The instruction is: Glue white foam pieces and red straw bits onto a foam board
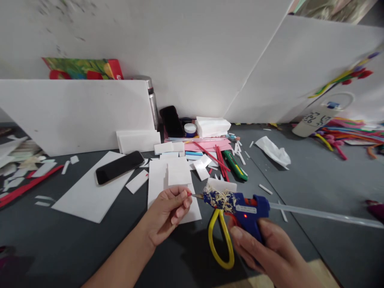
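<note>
My right hand (pixel 267 250) grips a blue hot glue gun (pixel 244 210) by its handle, with a clear glue stick (pixel 324 215) jutting from its back toward the right. The gun's nozzle points left and meets a small red piece (pixel 189 194) pinched between the fingertips of my left hand (pixel 169 212). Dried glue strands cover the gun's front. Yellow-handled scissors (pixel 220 244) lie on the dark table just under the gun.
White foam sheets (pixel 171 180) and scraps lie ahead, with a black phone (pixel 120 167) on a white sheet at left. Red sticks (pixel 220 158), a green cutter (pixel 235 165), a small jar (pixel 190 129) and pink paper sit further back. Coloured pipe cleaners (pixel 348 134) lie at right. White boards (pixel 75 114) stand behind.
</note>
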{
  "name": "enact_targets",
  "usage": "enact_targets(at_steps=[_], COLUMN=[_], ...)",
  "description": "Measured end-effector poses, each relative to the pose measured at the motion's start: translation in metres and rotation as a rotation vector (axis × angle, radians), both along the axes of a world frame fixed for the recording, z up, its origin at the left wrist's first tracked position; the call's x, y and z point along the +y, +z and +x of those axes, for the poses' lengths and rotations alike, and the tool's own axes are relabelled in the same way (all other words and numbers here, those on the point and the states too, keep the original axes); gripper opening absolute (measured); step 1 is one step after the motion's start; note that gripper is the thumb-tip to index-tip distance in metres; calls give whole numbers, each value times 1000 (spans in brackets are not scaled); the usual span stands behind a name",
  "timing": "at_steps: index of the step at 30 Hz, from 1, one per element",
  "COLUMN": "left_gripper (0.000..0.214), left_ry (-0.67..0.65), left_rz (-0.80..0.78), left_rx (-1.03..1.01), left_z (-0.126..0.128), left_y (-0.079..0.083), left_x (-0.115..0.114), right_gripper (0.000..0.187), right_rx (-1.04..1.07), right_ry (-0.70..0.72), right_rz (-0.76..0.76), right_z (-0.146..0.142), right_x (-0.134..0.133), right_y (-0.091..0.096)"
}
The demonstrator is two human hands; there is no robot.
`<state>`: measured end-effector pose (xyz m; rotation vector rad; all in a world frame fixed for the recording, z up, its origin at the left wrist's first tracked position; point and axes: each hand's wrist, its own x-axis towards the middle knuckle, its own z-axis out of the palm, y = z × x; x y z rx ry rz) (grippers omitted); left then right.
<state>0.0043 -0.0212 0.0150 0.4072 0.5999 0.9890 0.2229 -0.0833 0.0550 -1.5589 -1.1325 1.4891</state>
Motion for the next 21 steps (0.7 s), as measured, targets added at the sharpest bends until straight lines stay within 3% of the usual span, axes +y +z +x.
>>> enact_targets(at_steps=[4, 11, 21], left_gripper=[15, 15, 18], left_ry=[-6, -6, 21], left_rz=[2, -4, -2], left_rx=[10, 5, 58], left_z=[0, -1, 1], left_y=[0, 0, 1], left_x=[0, 0, -1], right_gripper=[47, 50, 50], right_rx=[-12, -41, -5], right_ry=[-42, 41, 14], right_rz=[-19, 17, -10], right_z=[-1, -3, 0], right_x=[-1, 2, 2], right_y=[1, 7, 4])
